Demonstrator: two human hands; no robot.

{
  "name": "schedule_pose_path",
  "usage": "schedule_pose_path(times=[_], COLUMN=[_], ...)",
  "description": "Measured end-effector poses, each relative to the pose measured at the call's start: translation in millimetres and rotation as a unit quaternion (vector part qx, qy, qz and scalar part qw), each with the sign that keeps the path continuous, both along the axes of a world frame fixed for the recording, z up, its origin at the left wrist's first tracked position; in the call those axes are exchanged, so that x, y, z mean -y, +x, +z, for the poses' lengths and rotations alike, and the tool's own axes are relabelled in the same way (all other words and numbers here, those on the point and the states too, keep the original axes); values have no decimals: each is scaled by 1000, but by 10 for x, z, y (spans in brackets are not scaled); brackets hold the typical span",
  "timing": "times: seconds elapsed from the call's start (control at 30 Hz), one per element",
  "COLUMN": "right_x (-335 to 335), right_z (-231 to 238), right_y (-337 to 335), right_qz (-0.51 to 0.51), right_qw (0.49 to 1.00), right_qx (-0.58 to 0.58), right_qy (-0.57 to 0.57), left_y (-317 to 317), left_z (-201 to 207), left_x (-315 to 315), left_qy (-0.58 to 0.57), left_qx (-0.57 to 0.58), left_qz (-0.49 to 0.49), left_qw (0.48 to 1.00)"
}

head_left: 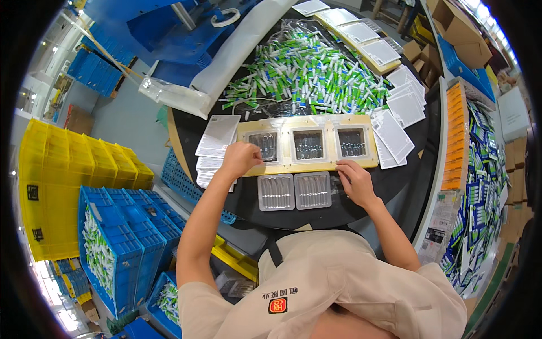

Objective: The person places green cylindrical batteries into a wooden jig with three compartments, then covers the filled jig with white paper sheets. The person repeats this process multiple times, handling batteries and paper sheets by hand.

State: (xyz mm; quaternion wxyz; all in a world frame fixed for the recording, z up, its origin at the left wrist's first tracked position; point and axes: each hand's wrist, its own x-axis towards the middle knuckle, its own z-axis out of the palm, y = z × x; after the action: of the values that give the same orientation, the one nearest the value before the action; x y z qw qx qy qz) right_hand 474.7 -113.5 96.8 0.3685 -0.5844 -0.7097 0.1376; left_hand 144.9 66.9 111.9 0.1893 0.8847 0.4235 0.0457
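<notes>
A long yellow frame [285, 122] with three square openings lies across the dark round table. Clear ribbed plastic trays sit in its openings, among them the middle tray [308, 145] and the right tray [351, 142]. My left hand [241, 158] is closed at the left opening, fingers curled at the edge of the left tray [268, 146]; what they pinch is hidden. At the frame's front right edge my right hand [357, 182] rests, fingers bent but apart, holding nothing visible. Two more clear trays, one left [276, 192] and one right [313, 190], lie between my arms.
Behind the frame spreads a heap of small green-and-white tubes [305, 73]. White cards are stacked at left [217, 135] and fanned out at right [395, 138]. Another yellow frame [361, 42] holds cards at the back. Blue crates [127, 243] and yellow crates [62, 186] stand left.
</notes>
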Motion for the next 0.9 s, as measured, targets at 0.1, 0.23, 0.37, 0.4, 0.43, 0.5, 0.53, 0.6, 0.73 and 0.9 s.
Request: schedule_pose_path(times=[0.1, 0.23, 0.37, 0.4, 0.43, 0.5, 0.53, 0.6, 0.73, 0.9], right_x=[-23, 2, -4, -19, -57, -133, -177, -251, -487, -1424], right_z=[58, 106, 40, 8, -34, -105, -135, -173, -110, 69], right_y=[-43, -102, -239, -271, -306, -344, -360, -378, -448, -533], right_qz=[26, 21, 26, 37, 52, 79, 84, 91, 59, -18], right_qw=[1000, 1000, 998, 998, 998, 996, 995, 995, 996, 995], right_qx=[-7, -18, -52, -46, -46, -43, -37, -20, -18, -34], right_qy=[0, 11, 16, 1, -8, -29, -31, -47, -71, -95], left_y=[39, -157, -46, -8, 9, 26, 17, -13, -186, -239], left_z=[119, 433, 329, 238, 129, -101, -218, -412, -628, -429], left_x=[-44, 339, 1411, 1589, 1707, 1812, 1781, 1746, 1428, 1182], left_qy=[-152, 97, 51, 100, 104, 122, 137, 137, 105, 56], left_qx=[67, 244, 152, 58, 16, -23, -23, -13, 1, 37], left_qz=[95, 76, -27, -91, -101, -120, -127, -146, -223, -271], left_qw=[982, 962, 987, 989, 989, 985, 982, 980, 969, 960])
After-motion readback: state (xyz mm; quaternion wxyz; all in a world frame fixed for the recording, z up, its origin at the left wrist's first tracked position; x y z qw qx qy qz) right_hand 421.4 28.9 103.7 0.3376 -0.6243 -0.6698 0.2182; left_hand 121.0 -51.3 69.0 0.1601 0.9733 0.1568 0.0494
